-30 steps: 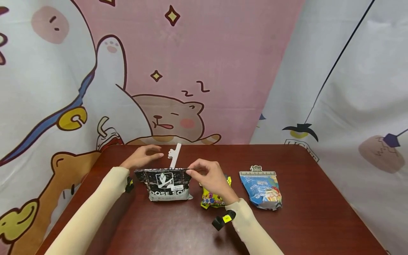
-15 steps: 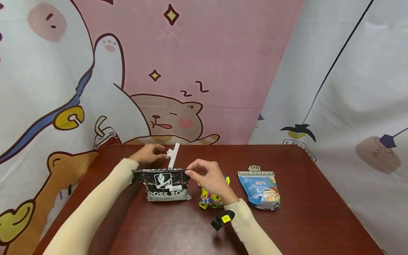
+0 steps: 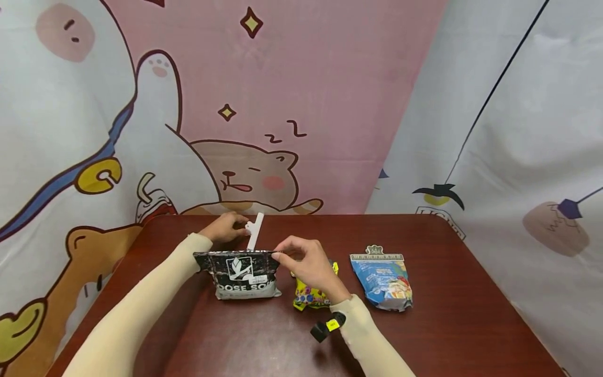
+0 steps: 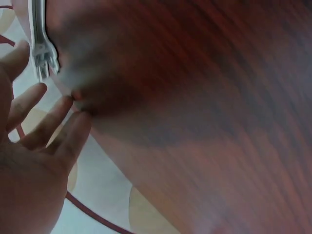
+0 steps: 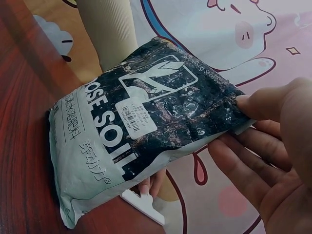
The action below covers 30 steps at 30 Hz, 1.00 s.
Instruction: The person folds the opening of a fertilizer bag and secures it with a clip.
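A black-and-white bag of loose soil (image 3: 247,275) stands on the table, its top edge pressed flat. My right hand (image 3: 306,262) pinches the bag's upper right corner between thumb and fingers; the right wrist view shows this grip on the soil bag (image 5: 146,107) closely. Behind the bag is a white bag clip (image 3: 255,230), its lower end hidden by the bag's top. My left hand (image 3: 226,228) is at the clip's handle. In the left wrist view the thumb and fingers of the left hand (image 4: 39,141) are spread apart beside the clip (image 4: 41,44), not closed round it.
A yellow patterned packet (image 3: 308,294) lies behind the right wrist, partly covered by it. Farther right lies a blue packet (image 3: 383,283) with a patterned clip (image 3: 375,254) across its top. A cartoon-printed cloth (image 3: 330,104) hangs behind the reddish-brown table (image 3: 461,314).
My left hand has moved right to the white clip's handle, its fingers now right at it. The right hand keeps its pinch on the soil bag, which has hardly moved.
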### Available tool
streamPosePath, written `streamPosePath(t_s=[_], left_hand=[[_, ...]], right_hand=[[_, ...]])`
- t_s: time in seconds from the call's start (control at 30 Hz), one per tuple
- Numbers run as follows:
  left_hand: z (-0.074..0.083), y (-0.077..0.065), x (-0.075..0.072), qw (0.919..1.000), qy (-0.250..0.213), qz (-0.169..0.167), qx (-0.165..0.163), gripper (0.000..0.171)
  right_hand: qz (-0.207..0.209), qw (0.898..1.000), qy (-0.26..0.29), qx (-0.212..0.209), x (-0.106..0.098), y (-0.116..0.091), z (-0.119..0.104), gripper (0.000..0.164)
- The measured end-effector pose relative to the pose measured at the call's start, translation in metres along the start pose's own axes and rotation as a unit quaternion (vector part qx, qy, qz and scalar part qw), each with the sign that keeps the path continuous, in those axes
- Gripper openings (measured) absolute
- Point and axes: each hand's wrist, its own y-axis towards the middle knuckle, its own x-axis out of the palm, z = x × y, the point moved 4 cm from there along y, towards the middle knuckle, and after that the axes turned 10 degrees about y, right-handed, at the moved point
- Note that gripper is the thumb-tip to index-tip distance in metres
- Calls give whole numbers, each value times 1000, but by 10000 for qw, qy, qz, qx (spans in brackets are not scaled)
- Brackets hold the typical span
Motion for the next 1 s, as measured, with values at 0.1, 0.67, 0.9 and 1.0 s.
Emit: streamPosePath(t_s=[0.1, 0.67, 0.9, 1.0], left_hand=[[0, 0, 4, 9999, 65, 82, -68, 44], [6, -3, 6, 9831, -1488, -292, -1029, 33], [11, 1, 9, 9600, -2464, -480, -1242, 34], [14, 1, 8, 9547, -2707, -493, -1135, 34]], right_hand=[[-36, 10000, 9, -3, 2, 0, 0, 7], [-18, 10000, 45, -45, 0, -2, -1, 6], [-11, 10000, 79, 10, 0, -2, -1, 7], [-16, 10000, 60, -8, 0, -1, -2, 8]])
